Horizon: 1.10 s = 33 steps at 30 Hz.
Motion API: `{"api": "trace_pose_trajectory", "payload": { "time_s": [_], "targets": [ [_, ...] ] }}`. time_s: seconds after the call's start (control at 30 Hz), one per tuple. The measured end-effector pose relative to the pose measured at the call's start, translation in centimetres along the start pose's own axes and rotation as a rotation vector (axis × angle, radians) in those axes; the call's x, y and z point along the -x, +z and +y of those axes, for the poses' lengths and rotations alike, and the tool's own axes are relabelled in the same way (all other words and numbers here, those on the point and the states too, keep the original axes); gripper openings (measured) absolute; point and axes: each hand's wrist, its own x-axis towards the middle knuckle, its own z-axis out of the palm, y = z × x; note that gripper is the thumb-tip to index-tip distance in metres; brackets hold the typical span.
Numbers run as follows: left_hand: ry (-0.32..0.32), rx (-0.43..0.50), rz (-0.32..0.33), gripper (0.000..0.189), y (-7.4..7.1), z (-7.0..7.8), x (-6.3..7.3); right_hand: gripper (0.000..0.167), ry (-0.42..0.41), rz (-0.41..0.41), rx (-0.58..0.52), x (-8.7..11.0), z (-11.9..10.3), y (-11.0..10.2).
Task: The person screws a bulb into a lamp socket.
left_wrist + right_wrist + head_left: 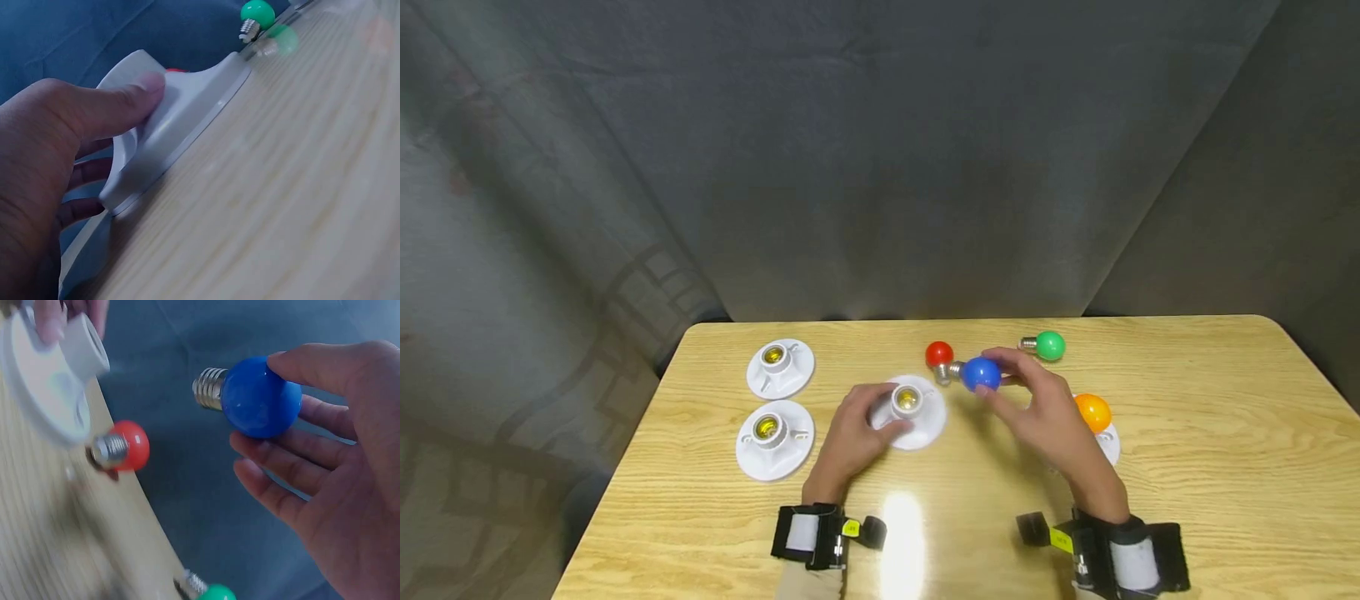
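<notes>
My right hand (1037, 408) pinches a blue light bulb (259, 397) by its globe between thumb and fingers, held above the table. The bulb's metal screw base points left, toward the lamp holder. My left hand (859, 423) grips a round white lamp holder (927, 425) by its socket and side, thumb in front and fingers behind. The holder's brass-lined opening faces up in the head view. A red bulb (938, 353) lies just behind the holder, partly overlapped by the blue bulb's base in the head view.
Two more white lamp holders (781, 379) with bare sockets lie at the left of the wooden table (1210, 433). A green bulb (1050, 345) lies near the back edge. At the right an orange bulb (1093, 412) sits on another holder, partly behind my right hand.
</notes>
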Motion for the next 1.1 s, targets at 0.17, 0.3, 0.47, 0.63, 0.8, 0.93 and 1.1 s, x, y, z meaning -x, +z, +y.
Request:
{"api": "trace_pose_trajectory", "payload": {
  "time_s": [0.17,0.3,0.47,0.63,0.8,0.93,1.1],
  "targets": [
    [-0.010,0.074,-0.067,0.053,0.5,0.5,0.1,0.043,-0.092,-0.089,0.015,-0.3,-1.2,1.4],
    [-0.007,0.099,-0.100,0.054,0.9,0.7,0.2,0.042,-0.195,-0.107,0.002,-0.4,-1.7,2.1],
    [0.030,0.078,-0.107,0.056,1.2,0.8,0.2,0.044,-0.216,-0.134,0.005,-0.5,-2.1,2.7],
    [0.040,0.040,-0.107,0.059,1.2,0.8,0.2,0.043,-0.141,-0.165,-0.002,-0.5,-2.1,3.2],
    [0.044,0.038,-0.108,0.060,1.2,0.9,0.1,0.043,-0.085,-0.164,-0.028,-0.5,-1.6,3.7],
    [0.034,0.050,-0.112,0.060,1.1,0.9,0.2,0.042,-0.071,-0.186,-0.044,-0.5,-1.4,3.9],
    [0.016,0.045,-0.119,0.060,1.2,0.9,0.2,0.040,-0.103,-0.202,-0.045,-0.5,-1.3,4.2]
  ]
}}
